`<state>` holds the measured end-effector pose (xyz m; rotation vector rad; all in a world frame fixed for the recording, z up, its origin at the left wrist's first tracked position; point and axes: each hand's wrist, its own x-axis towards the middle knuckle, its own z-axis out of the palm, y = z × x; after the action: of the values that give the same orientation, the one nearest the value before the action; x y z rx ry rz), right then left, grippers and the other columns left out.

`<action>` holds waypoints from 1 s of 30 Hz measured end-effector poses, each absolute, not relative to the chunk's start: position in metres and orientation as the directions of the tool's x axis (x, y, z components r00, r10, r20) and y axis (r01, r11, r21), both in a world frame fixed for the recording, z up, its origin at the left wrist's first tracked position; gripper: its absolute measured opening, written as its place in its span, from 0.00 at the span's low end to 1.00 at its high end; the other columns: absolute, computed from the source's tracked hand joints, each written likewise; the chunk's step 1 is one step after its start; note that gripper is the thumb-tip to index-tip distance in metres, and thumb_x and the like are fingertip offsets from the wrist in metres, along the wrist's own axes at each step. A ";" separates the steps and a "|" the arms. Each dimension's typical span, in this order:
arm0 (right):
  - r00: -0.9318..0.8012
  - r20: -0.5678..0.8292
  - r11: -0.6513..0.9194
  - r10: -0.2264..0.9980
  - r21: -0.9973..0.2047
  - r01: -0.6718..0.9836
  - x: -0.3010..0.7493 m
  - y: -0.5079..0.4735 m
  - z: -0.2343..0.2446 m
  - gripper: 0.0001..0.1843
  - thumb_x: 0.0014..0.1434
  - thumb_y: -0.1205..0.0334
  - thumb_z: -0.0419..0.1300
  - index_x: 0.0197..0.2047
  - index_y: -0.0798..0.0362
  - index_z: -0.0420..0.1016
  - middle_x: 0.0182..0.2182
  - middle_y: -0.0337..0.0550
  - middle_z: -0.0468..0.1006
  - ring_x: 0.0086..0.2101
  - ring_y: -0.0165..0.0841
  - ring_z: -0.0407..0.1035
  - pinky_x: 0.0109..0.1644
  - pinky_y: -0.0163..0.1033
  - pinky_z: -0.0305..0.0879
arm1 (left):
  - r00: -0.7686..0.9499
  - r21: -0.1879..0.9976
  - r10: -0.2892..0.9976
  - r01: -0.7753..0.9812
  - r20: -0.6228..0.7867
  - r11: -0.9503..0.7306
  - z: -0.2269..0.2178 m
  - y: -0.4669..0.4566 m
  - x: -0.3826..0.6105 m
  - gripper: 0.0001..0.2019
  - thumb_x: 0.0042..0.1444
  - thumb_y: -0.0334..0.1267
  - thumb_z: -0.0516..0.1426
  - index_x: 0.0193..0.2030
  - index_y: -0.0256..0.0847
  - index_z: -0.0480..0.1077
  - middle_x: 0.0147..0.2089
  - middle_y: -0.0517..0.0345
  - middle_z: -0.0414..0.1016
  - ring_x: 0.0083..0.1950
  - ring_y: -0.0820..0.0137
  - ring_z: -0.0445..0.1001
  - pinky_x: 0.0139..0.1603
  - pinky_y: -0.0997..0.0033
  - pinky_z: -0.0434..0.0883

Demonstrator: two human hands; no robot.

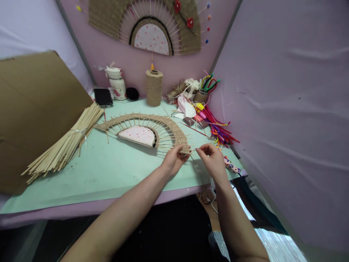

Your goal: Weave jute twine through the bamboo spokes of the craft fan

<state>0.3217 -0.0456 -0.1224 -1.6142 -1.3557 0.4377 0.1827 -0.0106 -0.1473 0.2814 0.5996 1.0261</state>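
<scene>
Both hands were at the right-hand tip of the woven half-round frame (144, 129), which lay flat on the mint table (109, 174) with its straight edge toward the person and its arc toward the back wall. Long axis ran left-right, slightly skewed, with the left tip farther back. The frame lay ahead and left of the hands, and only its right end was within reach. The left hand (174, 160) was clamped on that end, fingers wrapped over the last bit of woven band and the stick ends poking out there. The right hand (212, 158) sat just beside it, apart from it with a small gap, thumb and fingertips pinched together level with the stick tips. Whatever was in that pinch was too thin to make out. The left hand was the nearer one and was on the frame; the right was just off its edge. Pink spotted fabric filled the frame's centre, and bare sticks fanned between it and the woven band. Containers: a cup (201, 96) at back right held bent pipe cleaners (209, 83) in green, red and yellow, standing up out of it. More loose pipe cleaners (221, 131) lay on the table right of the frame, near the right hand. A lidded bottle (117, 84) stood at the back, contents not visible. A twine spool (154, 87) stood upright behind the frame, well apart from the hands. A tied stick bundle (65, 143) lay far left against a cardboard sheet (35, 109).
</scene>
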 end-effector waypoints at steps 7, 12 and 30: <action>0.326 0.193 -0.005 0.925 -0.855 0.519 0.326 -0.044 -0.128 0.15 0.47 0.50 0.64 0.25 0.54 0.72 0.21 0.40 0.73 0.23 0.30 0.63 0.29 0.37 0.59 | 0.379 0.463 0.853 -0.721 -0.359 0.516 -0.144 -0.011 0.182 0.04 0.55 0.30 0.56 0.35 0.34 0.71 0.33 0.51 0.77 0.33 0.71 0.74 0.36 0.72 0.71; 0.284 0.150 -0.010 0.947 -0.870 0.494 0.330 -0.040 -0.129 0.19 0.45 0.46 0.65 0.25 0.54 0.72 0.20 0.40 0.73 0.22 0.30 0.63 0.28 0.36 0.59 | 0.374 0.454 0.848 -0.724 -0.376 0.520 -0.142 -0.011 0.181 0.04 0.54 0.30 0.57 0.37 0.35 0.71 0.34 0.50 0.77 0.33 0.71 0.74 0.35 0.72 0.71; 0.164 0.390 0.156 0.906 -0.669 0.727 0.322 -0.033 -0.132 0.14 0.56 0.51 0.61 0.27 0.53 0.71 0.23 0.40 0.74 0.25 0.30 0.65 0.32 0.36 0.59 | 0.366 0.434 0.854 -0.745 -0.369 0.507 -0.140 -0.015 0.178 0.05 0.58 0.30 0.54 0.39 0.34 0.72 0.35 0.51 0.77 0.33 0.71 0.73 0.34 0.72 0.70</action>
<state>0.3219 -0.0333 -0.1324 -1.6094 -1.6015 0.2709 0.1784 -0.0154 -0.1402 0.2062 0.6006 1.0370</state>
